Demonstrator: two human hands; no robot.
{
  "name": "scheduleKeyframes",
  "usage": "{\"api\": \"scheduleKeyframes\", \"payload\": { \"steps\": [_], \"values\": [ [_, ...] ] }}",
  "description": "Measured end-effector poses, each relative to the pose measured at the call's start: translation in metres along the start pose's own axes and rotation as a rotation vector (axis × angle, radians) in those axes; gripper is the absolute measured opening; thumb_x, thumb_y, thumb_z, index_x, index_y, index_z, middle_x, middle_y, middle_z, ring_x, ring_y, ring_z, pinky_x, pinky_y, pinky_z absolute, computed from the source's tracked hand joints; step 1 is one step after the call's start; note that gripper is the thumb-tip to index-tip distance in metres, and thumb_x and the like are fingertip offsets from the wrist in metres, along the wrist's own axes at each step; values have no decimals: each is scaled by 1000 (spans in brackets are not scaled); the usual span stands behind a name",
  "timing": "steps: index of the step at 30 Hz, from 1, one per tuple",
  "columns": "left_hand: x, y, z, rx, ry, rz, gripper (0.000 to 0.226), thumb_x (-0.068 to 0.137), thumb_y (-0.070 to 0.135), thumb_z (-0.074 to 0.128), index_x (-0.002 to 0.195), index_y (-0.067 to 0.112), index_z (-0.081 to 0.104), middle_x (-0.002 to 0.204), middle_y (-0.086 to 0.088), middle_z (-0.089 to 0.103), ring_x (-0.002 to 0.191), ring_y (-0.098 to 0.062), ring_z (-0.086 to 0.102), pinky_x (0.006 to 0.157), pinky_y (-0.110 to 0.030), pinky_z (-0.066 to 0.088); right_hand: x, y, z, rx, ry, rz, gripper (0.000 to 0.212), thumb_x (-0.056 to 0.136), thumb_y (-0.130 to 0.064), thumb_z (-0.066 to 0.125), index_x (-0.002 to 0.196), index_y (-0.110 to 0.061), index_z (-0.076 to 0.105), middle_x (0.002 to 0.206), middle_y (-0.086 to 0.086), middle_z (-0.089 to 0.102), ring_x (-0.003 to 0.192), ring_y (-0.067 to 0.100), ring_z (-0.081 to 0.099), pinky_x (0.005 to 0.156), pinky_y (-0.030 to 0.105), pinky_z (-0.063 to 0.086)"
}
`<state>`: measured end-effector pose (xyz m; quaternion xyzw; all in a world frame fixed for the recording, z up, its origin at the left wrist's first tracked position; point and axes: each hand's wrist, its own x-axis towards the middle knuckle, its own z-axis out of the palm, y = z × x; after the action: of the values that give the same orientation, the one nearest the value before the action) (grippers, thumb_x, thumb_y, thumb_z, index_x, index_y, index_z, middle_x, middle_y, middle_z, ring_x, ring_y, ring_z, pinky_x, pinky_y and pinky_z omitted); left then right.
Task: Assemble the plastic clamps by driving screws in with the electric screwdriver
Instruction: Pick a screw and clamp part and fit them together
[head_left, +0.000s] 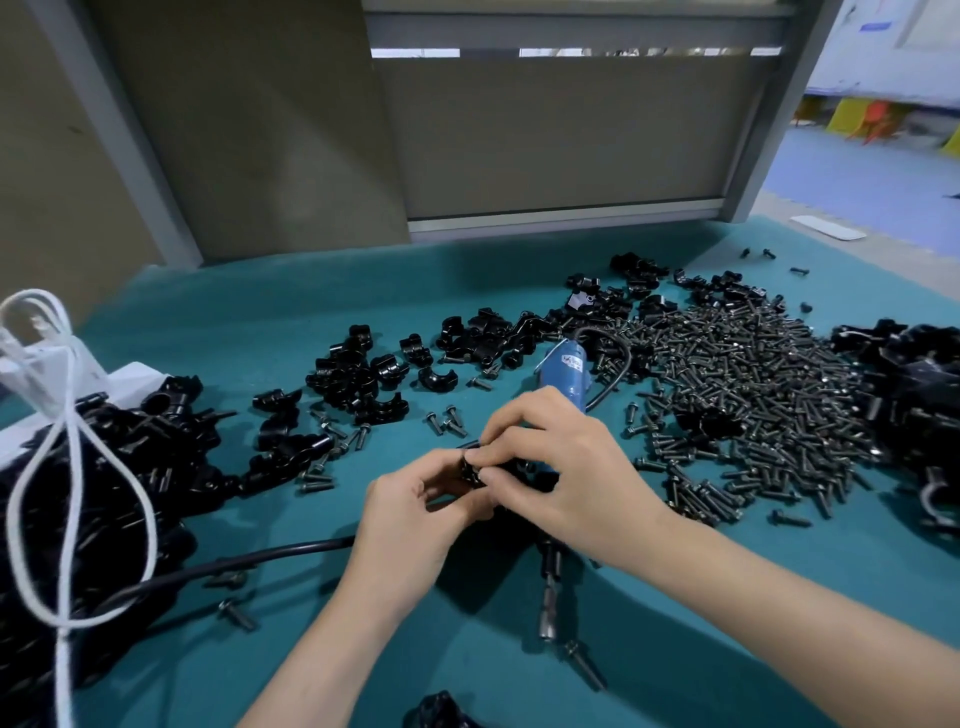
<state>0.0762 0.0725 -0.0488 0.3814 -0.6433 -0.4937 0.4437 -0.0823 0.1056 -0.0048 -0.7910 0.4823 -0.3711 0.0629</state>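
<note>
Pinching one small black clamp (471, 467) between them, the left hand (410, 514) and the right hand (566, 467) meet just below the middle of the green mat (467, 291), fingers of both curled round the piece. I judge that a screw is being seated by hand before any driving, since the electric screwdriver (566, 371) lies ungripped on the mat, its blue body at 1 o'clock from the hands and its metal nose at 5 o'clock beneath the right wrist. Much appears left to do: a broad heap of screws (753, 395) spreads at 3 o'clock, and loose clamp halves (374, 374) lie scattered from 10 to 12 o'clock. A bag (104, 493) at 9 o'clock brims with black parts, and a dark heap (909, 395) sits beyond the screws at 3 o'clock; whether either holds finished clamps I cannot tell. Fingers hide the clamp almost wholly, so whether a screw sits in it, or both halves are mated, cannot be made out. The right hand covers the screwdriver's middle, and another black part (441, 712) at 6 o'clock is cut by the frame edge.
</note>
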Motion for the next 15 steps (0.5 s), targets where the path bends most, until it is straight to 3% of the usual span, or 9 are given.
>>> {"api": "scheduleKeyframes", "payload": {
  "steps": [4,7,11,13,15],
  "values": [
    [0,-1,-1,15,-3,5,33,73,2,77,87,32,74,80,2,74,75,-10,68,73,-22,54,0,0,0,-38,-53,13,7,83,-5,69,88,-3,74,95,4,63,92,20,54,85,17,39],
    [-1,-1,0,25,-5,24,42,73,4,80,90,42,72,87,5,75,82,-12,70,79,-28,55,0,1,-1,-61,-81,-4,9,83,-5,68,91,-3,75,96,5,63,94,20,54,86,16,37],
    [-2,-1,1,96,-21,45,34,66,29,77,92,50,69,90,9,74,86,-12,69,82,-34,55,-3,-1,0,-54,-122,-3,16,86,-7,68,100,-4,75,102,9,62,98,23,55,91,24,42],
    [-3,-2,0,93,-27,68,34,69,28,83,93,47,70,91,10,74,86,-9,70,82,-28,55,-4,-1,-6,-49,-124,-41,20,88,-14,66,106,-8,74,108,7,62,103,19,54,95,22,41],
    [-3,-1,0,83,-10,80,34,67,28,80,92,50,70,91,14,75,84,-4,70,78,-17,54,1,14,-24,-55,-11,-61,23,89,-17,62,109,-12,72,109,2,64,103,12,55,95,18,42]
  ]
}}
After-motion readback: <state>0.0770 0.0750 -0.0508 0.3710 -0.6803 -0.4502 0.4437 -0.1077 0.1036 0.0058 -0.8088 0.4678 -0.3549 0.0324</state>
